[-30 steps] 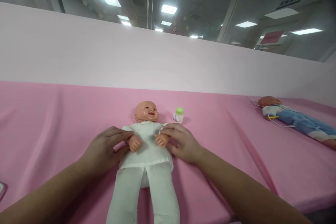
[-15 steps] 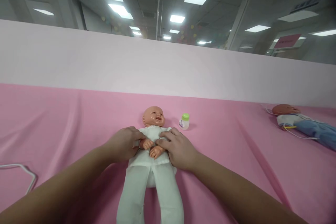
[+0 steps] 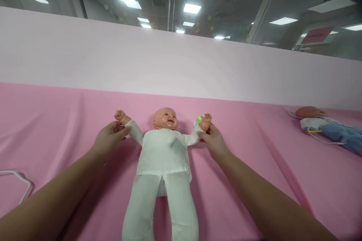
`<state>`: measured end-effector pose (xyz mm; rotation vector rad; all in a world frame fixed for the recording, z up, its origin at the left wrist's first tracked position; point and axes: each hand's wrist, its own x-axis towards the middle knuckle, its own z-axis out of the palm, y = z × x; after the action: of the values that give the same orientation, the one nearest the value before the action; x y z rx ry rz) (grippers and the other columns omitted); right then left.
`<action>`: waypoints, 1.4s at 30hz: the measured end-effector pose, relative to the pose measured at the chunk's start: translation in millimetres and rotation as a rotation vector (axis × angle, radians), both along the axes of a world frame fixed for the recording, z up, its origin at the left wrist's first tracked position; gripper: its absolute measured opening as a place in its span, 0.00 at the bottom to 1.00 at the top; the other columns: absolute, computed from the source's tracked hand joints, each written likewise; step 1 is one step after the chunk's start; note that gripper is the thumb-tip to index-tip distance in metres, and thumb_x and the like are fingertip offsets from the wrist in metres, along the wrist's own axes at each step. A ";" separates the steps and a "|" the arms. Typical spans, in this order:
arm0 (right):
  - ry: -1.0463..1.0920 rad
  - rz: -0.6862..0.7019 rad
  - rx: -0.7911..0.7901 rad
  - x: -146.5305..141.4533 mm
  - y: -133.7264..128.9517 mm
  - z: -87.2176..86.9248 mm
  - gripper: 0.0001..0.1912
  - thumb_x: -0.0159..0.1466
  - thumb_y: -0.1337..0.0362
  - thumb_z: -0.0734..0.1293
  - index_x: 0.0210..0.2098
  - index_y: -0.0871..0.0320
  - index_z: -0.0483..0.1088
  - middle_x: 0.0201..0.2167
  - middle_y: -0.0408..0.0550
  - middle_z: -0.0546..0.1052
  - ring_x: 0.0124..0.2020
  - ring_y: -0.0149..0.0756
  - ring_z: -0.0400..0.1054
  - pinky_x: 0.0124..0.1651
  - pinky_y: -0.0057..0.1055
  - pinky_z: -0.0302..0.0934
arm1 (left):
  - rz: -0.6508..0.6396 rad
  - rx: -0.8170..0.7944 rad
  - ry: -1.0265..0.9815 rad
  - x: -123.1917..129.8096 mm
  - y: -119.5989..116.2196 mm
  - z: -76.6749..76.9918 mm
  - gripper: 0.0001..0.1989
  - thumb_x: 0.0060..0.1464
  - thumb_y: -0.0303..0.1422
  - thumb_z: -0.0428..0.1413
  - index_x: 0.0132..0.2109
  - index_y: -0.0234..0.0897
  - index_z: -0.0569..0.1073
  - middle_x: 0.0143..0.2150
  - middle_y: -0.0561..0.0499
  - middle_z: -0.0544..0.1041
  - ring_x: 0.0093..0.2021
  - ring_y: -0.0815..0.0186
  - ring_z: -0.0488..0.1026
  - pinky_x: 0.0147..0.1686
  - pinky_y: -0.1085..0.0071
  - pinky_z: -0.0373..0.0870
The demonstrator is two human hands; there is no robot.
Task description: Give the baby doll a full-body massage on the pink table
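Observation:
A baby doll (image 3: 164,150) in a white top and trousers lies face up on the pink cloth (image 3: 240,196), its arms spread out to both sides. My left hand (image 3: 111,135) is closed on the doll's arm at the left, near the wrist. At the right, my right hand (image 3: 213,139) pinches the sleeve of the other arm just below the doll's hand. Behind that raised doll hand, a small jar with a green lid (image 3: 199,119) is mostly hidden.
Another doll in blue and white clothing (image 3: 336,130) lies at the far right, with a white cord around it. A white cable (image 3: 21,176) rests at the left edge. Behind the cloth stands a pale low wall (image 3: 169,64) with glass above.
Both hands have moved outward from the doll's chest, and the doll's arms, folded over its belly before, are now stretched out sideways. The view has tilted slightly down.

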<state>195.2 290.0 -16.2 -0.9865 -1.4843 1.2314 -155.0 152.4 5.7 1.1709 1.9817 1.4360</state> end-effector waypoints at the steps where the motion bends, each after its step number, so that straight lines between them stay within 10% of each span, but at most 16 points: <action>1: 0.054 -0.048 -0.090 2.9 6.6 -1.7 0.22 0.57 0.63 0.72 0.51 0.54 0.70 0.41 0.47 0.77 0.38 0.40 0.73 0.40 0.37 0.71 | 0.016 -0.024 -0.106 -7.1 2.4 -2.6 0.23 0.54 0.50 0.63 0.46 0.35 0.77 0.46 0.43 0.82 0.47 0.52 0.79 0.45 0.61 0.78; 12: 0.009 -0.055 -0.446 18.9 33.3 -8.2 0.11 0.59 0.62 0.73 0.39 0.57 0.72 0.32 0.54 0.76 0.29 0.41 0.73 0.33 0.40 0.76 | -0.051 -0.071 -0.515 -16.9 4.3 -4.8 0.26 0.51 0.46 0.69 0.51 0.35 0.75 0.43 0.43 0.83 0.45 0.56 0.82 0.50 0.62 0.80; 19: -0.143 -0.186 0.139 8.9 0.5 5.2 0.38 0.60 0.57 0.74 0.67 0.49 0.59 0.50 0.51 0.79 0.40 0.45 0.75 0.41 0.43 0.74 | -0.096 0.074 -0.159 -2.8 0.0 -1.5 0.23 0.53 0.47 0.67 0.51 0.39 0.76 0.50 0.47 0.82 0.52 0.55 0.79 0.55 0.59 0.76; 27: -0.604 0.348 0.844 -15.5 -46.4 20.0 0.19 0.66 0.69 0.67 0.55 0.50 0.75 0.53 0.48 0.81 0.52 0.47 0.73 0.57 0.49 0.65 | -0.432 0.134 0.487 34.4 -11.2 3.4 0.16 0.57 0.43 0.62 0.52 0.46 0.79 0.53 0.49 0.81 0.53 0.54 0.76 0.56 0.57 0.72; 31: -0.679 0.362 1.000 -21.1 -50.0 17.6 0.22 0.67 0.74 0.65 0.57 0.51 0.75 0.54 0.49 0.80 0.55 0.46 0.71 0.59 0.49 0.64 | -0.567 0.132 0.722 33.0 -9.8 -4.9 0.15 0.58 0.38 0.62 0.52 0.47 0.80 0.52 0.49 0.81 0.56 0.54 0.74 0.53 0.59 0.72; 37: -0.605 0.350 0.960 -20.2 -49.3 16.0 0.21 0.66 0.71 0.67 0.57 0.51 0.76 0.52 0.49 0.80 0.54 0.46 0.72 0.59 0.48 0.65 | -0.530 0.101 0.645 35.8 -9.4 -5.6 0.16 0.57 0.41 0.62 0.52 0.46 0.80 0.48 0.48 0.82 0.50 0.53 0.76 0.51 0.58 0.72; 42: -0.381 0.201 0.588 -12.4 -33.7 11.6 0.17 0.63 0.62 0.72 0.53 0.51 0.77 0.43 0.48 0.81 0.39 0.40 0.73 0.42 0.38 0.69 | -0.368 0.129 0.028 24.8 -6.4 2.7 0.18 0.54 0.45 0.66 0.48 0.43 0.78 0.48 0.50 0.82 0.49 0.54 0.79 0.50 0.60 0.76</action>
<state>182.8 256.3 -4.6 -0.6993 -2.1255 0.6755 -130.1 146.0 8.4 1.5250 1.6008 1.3732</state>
